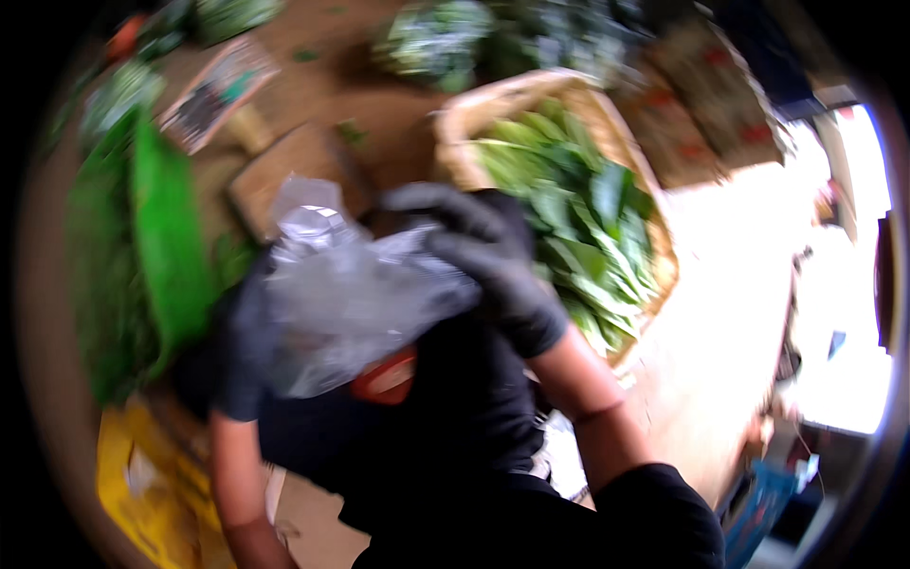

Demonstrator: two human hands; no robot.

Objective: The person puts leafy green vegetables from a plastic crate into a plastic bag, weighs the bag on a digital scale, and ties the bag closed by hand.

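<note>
Clear plastic bag (346, 289) is up in front of the torso, between the two gloved hands, above the dark-clad lap. Right hand (479, 256): fingers bent over the bag's right side, film running in between them, so I read that grip as closed on the bag. Left hand (242, 332): dark glove against the bag's left edge, badly smeared by motion blur; can't tell if its grip is closed or just touching. Bag is crumpled and spread roughly left to right between the gloves, with one flap poking up and away from the body; no clean long axis, and can't make out which end is the mouth. Key relation: the bag lies to the left of the right grip, and the wicker basket (462, 166) is on that hand's other side, just beyond it. Basket's long axis slants from far-left to near-right; loose leafy greens (592, 223) fill it. Right hand is clearly the nearer one to it; left is well apart, with the bright green sack (171, 237) closer on its own side. Red object (387, 377) shows under the bag's lower edge, mostly hidden. Wooden board (284, 190) sits just past the bag's far side.
</note>
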